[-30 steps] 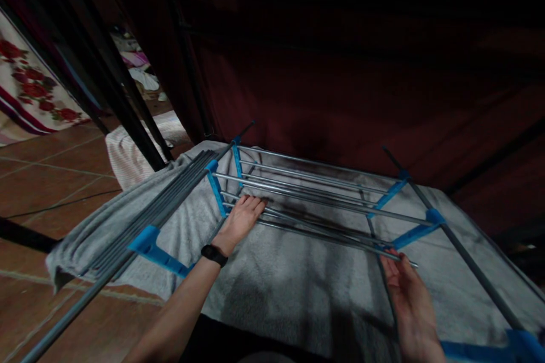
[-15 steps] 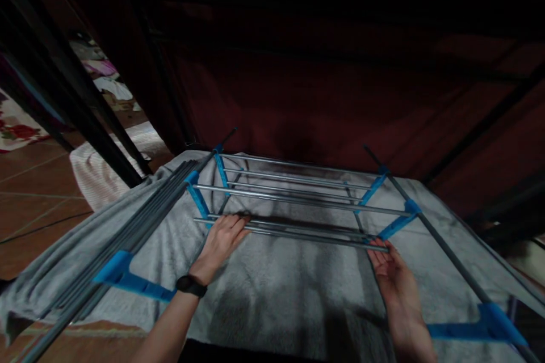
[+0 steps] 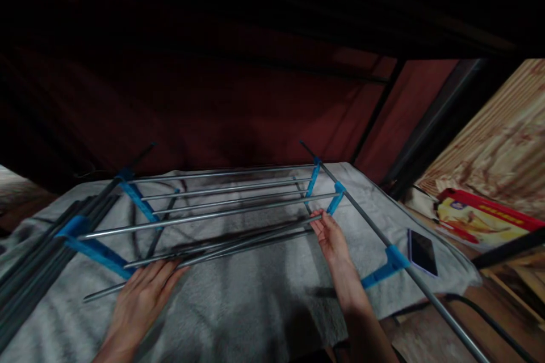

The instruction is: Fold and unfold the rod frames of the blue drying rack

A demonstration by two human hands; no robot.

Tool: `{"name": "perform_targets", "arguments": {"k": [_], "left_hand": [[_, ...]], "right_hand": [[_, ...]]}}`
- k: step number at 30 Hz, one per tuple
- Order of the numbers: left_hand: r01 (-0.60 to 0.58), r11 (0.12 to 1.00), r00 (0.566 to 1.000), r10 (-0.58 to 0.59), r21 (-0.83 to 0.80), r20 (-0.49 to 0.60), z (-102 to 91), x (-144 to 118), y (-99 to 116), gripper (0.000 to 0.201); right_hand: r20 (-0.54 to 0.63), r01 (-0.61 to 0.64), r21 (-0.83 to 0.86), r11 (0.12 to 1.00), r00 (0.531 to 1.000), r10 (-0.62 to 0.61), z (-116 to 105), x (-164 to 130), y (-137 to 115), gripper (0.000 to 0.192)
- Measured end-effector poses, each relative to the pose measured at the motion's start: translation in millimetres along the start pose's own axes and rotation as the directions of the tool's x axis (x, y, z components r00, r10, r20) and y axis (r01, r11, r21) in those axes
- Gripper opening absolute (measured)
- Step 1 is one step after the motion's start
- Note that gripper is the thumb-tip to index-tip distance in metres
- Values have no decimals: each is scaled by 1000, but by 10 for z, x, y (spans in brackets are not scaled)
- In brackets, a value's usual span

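Grey blanket (image 3: 238,306) cushions the rack (image 3: 213,215), right hand (image 3: 332,238) pinching a rod (image 3: 264,236), seemingly to steady it; whether left hand (image 3: 142,292) grips, I can't tell.

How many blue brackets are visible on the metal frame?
5. Left side: one far bracket, one nearer bracket. Right side: one far bracket, one middle bracket just beyond the right hand, one near bracket. Others may be hidden or outside the picture.

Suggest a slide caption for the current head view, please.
Left hand over a metal rod, right hand holding its end, at a blue-bracketed rack above grey fabric.
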State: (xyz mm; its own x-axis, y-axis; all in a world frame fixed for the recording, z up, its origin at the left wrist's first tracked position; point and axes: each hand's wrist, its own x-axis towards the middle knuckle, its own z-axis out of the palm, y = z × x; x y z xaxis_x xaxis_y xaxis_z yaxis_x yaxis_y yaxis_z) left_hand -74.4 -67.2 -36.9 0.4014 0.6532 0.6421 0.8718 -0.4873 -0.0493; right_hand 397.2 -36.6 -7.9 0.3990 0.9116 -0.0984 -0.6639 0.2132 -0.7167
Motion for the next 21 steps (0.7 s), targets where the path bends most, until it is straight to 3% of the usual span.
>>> {"name": "perform_targets", "arguments": {"k": [8,12,21], "left_hand": [[-69,998,997,70,12,-18,91,52,25,41],[-57,998,998,58,8,-38,88,114,60,35],[-35,999,998,34,-22,-46,42,265,146,45]], "right_hand": [[38,-10,3,1000,999,9,-48,94,6,20],[42,-13,2,1000,999,13,-80,123,15,20],[42,5,-23,1000,999,-4,-112,222,11,20]]}}
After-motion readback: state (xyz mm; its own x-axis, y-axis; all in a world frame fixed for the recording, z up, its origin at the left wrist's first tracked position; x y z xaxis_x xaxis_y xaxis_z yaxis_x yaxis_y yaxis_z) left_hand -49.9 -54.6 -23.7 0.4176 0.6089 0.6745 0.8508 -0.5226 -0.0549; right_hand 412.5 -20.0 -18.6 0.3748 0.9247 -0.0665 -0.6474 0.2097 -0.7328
